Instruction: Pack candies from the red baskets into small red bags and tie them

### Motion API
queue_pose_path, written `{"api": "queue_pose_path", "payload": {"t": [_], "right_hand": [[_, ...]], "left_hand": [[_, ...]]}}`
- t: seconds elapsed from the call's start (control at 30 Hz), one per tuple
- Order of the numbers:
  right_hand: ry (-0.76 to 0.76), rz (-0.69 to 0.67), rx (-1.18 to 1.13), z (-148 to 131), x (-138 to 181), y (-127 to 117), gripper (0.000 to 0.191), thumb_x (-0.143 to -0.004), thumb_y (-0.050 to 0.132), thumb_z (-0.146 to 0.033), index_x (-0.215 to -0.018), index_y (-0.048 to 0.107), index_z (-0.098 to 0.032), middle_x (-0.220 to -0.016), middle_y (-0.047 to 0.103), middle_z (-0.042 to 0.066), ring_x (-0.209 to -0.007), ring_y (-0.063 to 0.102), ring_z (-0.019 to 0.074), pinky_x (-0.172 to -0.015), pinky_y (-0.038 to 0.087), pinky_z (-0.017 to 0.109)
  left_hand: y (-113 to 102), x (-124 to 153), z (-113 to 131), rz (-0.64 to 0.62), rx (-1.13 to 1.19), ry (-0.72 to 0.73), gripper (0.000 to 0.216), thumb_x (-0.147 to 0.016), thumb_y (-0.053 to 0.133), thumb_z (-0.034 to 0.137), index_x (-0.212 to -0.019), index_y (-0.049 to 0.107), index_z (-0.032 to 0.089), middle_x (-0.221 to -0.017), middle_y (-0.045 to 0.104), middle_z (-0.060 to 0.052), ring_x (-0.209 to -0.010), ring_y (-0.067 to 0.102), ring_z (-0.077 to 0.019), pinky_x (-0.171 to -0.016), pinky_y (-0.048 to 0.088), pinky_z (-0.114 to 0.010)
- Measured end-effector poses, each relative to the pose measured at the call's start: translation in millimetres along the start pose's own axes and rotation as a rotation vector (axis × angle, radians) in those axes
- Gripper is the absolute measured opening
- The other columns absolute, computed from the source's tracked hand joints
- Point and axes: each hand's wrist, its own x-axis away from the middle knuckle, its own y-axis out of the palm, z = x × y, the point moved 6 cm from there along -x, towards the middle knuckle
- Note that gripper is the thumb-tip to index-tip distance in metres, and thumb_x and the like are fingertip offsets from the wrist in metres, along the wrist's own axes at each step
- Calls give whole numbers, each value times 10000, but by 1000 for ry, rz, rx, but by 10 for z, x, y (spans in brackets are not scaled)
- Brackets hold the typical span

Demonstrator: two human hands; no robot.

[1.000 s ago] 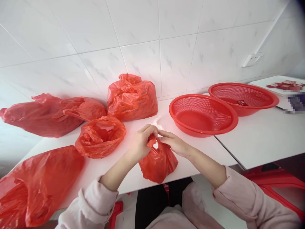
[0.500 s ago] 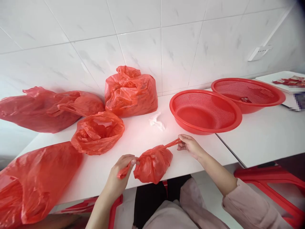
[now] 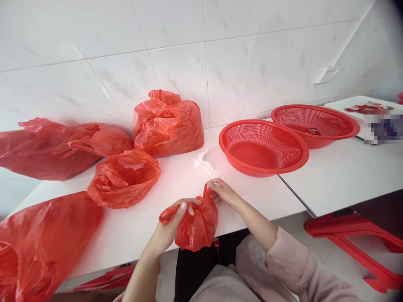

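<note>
A small filled red plastic bag is between my two hands at the front edge of the white table. My left hand is closed around the bag's gathered top on the left, and a loop of one handle sticks out past the thumb. With bent fingers, my right hand pinches the other handle at the upper right of the bag. The bag's neck is bunched together between them, and its contents do not show. Just beyond my hands lies a crumpled white tissue.
Two red perforated baskets stand to the right; the farther one holds a small dark item. Several larger red plastic bags fill the left side, one with its mouth open. A white tray sits at far right, above a red stool.
My right hand has moved left, drawing in close to the bag; its handle was stretched out before and now stands as a short loop. My left hand has shifted over the bag's neck.
</note>
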Motion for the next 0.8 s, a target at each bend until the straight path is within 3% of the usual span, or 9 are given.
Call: {"api": "queue_pose_path", "payload": {"t": [0.1,0.17,0.23,0.3,0.4,0.47,0.53,0.67,0.8], "right_hand": [[-14,-54,-151,-65,-81,215,460,-724,747,-468,-1017,523,-193,-629,611,-22,-589,608,141,-589,476,261],[-44,-80,-254,-171,-86,299,410,-738,715,-475,-966,521,-196,-512,465,-90,-494,509,99,-569,459,245],[-68,-90,-326,-264,-86,315,348,-771,660,-468,-940,521,-197,-452,280,-136,-401,327,64,-467,369,205],[-76,-98,-355,-318,-89,296,292,-798,618,-440,-924,532,-192,-445,193,-144,-385,181,53,-398,227,183],[-80,-96,-351,-393,-54,283,254,-811,610,-411,-893,558,-176,-442,206,-136,-400,110,47,-394,106,188],[-104,-126,-344,-520,38,355,268,-828,607,-425,-903,584,-168,-453,213,-128,-414,112,49,-401,109,191],[-168,-257,-331,-737,187,547,291,-863,583,-446,-941,614,-168,-473,240,-114,-431,144,56,-411,160,191],[-294,-635,-213,-1136,498,1112,315,-926,514,-445,-1031,658,-185,-553,350,-72,-487,301,75,-474,312,211],[-314,-674,83,-1217,521,1404,393,-953,455,-483,-1087,673,-185,-660,445,-32,-603,447,97,-592,424,242]], "left_hand": [[-6,39,-24,-17,0,32,375,-952,419,468,-756,591,199,-1179,653,-82,-1177,533,-239,-1041,380,-352],[-48,77,-45,-20,-7,52,364,-965,410,436,-757,590,198,-1109,667,-73,-1122,551,-221,-1027,380,-338],[-86,124,-83,-33,-20,57,359,-976,400,408,-747,582,199,-1012,674,-60,-1040,570,-204,-1007,382,-327],[-100,166,-137,-58,-35,45,357,-977,401,396,-737,575,197,-947,661,-54,-969,575,-196,-983,390,-325],[-139,168,-199,-6,8,19,363,-962,428,411,-700,554,194,-886,637,-54,-905,569,-196,-935,416,-328],[-203,113,-197,115,100,11,375,-939,463,442,-672,543,193,-827,622,-48,-872,569,-196,-892,440,-324],[-217,24,-165,167,162,-19,317,-896,545,455,-732,596,188,-841,639,-40,-871,584,-190,-865,458,-312],[17,-160,-7,-66,169,-64,289,-785,725,362,-1006,689,179,-1004,702,-63,-985,627,-217,-914,467,-330],[150,-228,74,-51,249,-8,325,-709,797,311,-993,722,171,-1024,724,-86,-1051,633,-265,-932,480,-374]]}}
